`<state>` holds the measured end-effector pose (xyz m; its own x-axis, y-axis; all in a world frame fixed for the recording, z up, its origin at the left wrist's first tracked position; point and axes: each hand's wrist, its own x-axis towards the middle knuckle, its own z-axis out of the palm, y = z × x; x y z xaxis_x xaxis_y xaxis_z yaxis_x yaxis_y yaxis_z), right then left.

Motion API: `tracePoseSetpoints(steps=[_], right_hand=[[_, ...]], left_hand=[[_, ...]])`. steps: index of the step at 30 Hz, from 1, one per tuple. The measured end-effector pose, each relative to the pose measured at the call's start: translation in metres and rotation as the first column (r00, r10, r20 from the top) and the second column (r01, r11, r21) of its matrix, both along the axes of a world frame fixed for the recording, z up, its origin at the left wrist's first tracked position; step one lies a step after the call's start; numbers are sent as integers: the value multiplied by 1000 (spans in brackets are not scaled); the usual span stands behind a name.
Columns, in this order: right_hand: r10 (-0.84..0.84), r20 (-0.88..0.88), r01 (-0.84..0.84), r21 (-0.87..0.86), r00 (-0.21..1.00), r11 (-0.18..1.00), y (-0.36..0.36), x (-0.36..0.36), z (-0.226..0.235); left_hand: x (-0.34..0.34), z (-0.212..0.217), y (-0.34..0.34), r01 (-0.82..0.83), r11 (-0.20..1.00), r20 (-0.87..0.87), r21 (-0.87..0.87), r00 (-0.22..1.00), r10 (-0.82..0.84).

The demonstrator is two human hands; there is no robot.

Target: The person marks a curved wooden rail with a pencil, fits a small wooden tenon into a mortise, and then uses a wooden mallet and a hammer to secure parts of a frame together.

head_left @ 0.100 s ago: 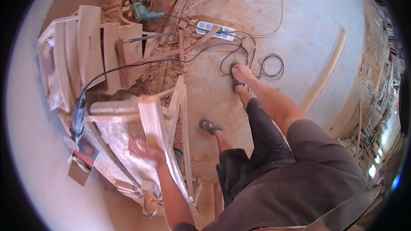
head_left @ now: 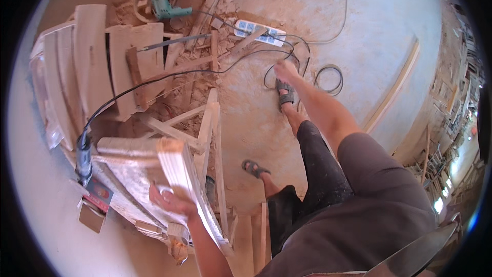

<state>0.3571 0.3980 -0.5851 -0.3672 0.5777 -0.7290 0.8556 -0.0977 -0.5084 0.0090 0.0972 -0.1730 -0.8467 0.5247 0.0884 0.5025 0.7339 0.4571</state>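
My left hand rests on the pale flat face of a wooden panel, beside its thick edge beam. Its fingers are bent and apart, and bright glare shows between them. The panel lies over a wooden trestle. My right arm reaches forward and down, so the right hand hangs above my sandalled foot. Its fingers are too small and blurred to read. Left of the panel, a corded power tool stands by an open box.
Stacked boards lie at the left. A green drill sits among wood scraps at the back, near a white power strip. Black cable runs across to the tool. A coiled cord and a long plank lie on the floor.
The panel and my left hand have come down toward me, baring more of the trestle behind. The left fingers look more bent. My right hand has shifted slightly forward over the foot.
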Motion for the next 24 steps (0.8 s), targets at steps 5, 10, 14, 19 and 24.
tracePoseSetpoints(steps=[5,10,14,19,24], right_hand=[[-754,-27,691,-381,656,615,65,-75,-100],[-846,-7,840,-115,533,530,96,-101,-221],[-859,99,864,-20,502,503,98,-126,-243],[-650,198,677,-130,733,724,89,-104,-260],[-602,246,625,-19,760,781,68,-145,-244]], left_hand=[[10,8,9,-5,986,38,-169,999,12],[-14,23,-39,288,831,-114,-475,917,-383],[-10,26,-14,220,856,-61,-467,958,-279],[-24,23,-2,241,863,-27,-443,959,-281],[-24,14,-3,266,857,-34,-442,950,-312]])
